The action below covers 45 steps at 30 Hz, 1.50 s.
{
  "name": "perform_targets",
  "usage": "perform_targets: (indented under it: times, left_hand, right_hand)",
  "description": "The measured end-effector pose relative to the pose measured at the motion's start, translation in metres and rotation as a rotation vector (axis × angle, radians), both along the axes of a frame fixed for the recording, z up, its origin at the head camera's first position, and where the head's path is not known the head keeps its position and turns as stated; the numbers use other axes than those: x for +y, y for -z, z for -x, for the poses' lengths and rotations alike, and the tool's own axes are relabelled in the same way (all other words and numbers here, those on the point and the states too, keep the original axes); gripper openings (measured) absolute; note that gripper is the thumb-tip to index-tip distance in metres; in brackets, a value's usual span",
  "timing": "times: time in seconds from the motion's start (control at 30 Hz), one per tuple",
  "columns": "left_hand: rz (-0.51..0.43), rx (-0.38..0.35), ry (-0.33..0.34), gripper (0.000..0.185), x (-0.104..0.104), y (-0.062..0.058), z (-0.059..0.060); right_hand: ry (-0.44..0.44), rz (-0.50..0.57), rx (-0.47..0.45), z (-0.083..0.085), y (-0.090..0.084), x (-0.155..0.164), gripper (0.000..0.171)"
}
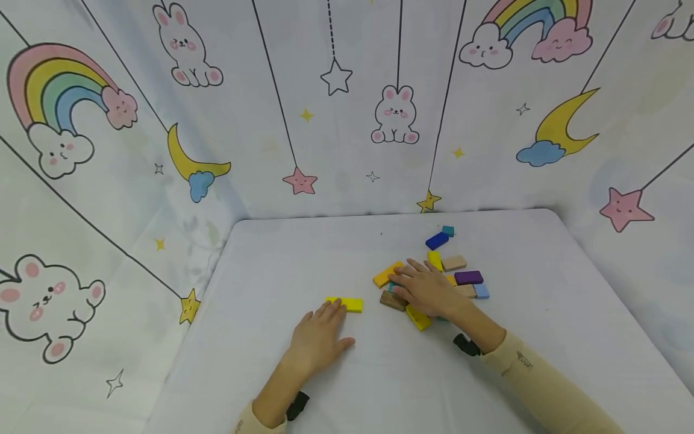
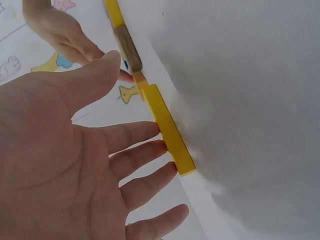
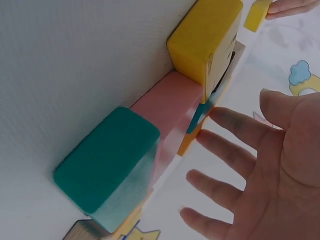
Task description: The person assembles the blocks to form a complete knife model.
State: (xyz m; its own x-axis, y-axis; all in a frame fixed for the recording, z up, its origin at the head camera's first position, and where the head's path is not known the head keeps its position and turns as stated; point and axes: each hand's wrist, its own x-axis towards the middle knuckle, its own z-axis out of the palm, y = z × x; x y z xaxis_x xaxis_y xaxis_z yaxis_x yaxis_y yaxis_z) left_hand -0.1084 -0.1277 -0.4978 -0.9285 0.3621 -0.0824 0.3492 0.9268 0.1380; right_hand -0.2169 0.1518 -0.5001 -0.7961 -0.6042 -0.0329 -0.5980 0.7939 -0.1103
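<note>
The tabletop [image 1: 271,265] is bounded at the back by a patterned cloth [image 1: 358,163], and its left edge is seen slanting toward the near side. The lone yellow block [image 1: 354,305] is placed near the middle, well apart from both edges; a broad stretch of white surface is left between it and the left edge, and only a narrow gap between it and the pile [image 1: 452,280] to its right. Another broad strip is left to the right of the pile, while its back end is set near the far edge.

The fingers of the left hand [image 1: 317,340] are straight and slightly spread; the lone block is touched by three fingertips, with thumb and little finger held off it. The fingers of the right hand [image 1: 428,289] are spread over the pile, nothing pinched; whether each block beneath is touched cannot be told.

In the pile are counted two yellow blocks, at the back [image 1: 434,260] and front; two pale wooden blocks [image 1: 454,263]; three teal or green blocks [image 1: 448,231]; and one each of orange [image 1: 384,276], brown [image 1: 393,300], dark blue [image 1: 437,241], purple [image 1: 468,278] and light blue [image 1: 481,292]. One more, yellowish, is partly covered by the right hand. A pink block [image 3: 165,102] is shown only by the right wrist view, between a yellow and a green one.
</note>
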Motion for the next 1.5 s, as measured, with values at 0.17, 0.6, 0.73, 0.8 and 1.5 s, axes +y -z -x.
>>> perform_targets:
  times: [0.17, 0.6, 0.73, 0.8, 1.5]
  left_hand:
    - [0.009, -0.003, -0.025, 0.073, -0.006, 0.002, 0.009]
    - [0.022, -0.018, -0.055, 0.073, -0.012, -0.001, 0.030]
    - [0.022, -0.022, -0.055, 0.072, -0.011, -0.004, 0.038]
    - [0.029, -0.022, -0.059, 0.073, -0.011, -0.004, 0.042]
    - [0.089, -0.027, -0.067, 0.080, -0.009, -0.001, 0.076]
  right_hand:
    - [0.018, -0.003, -0.007, 0.000, -0.001, -0.001, 0.046]
    - [0.011, -0.025, 0.034, 0.007, 0.005, -0.010, 0.049]
    - [0.013, -0.030, 0.022, 0.009, 0.002, -0.013, 0.049]
    - [0.017, -0.045, 0.016, 0.010, 0.001, -0.015, 0.049]
    - [0.042, -0.098, 0.005, 0.016, -0.007, -0.025, 0.049]
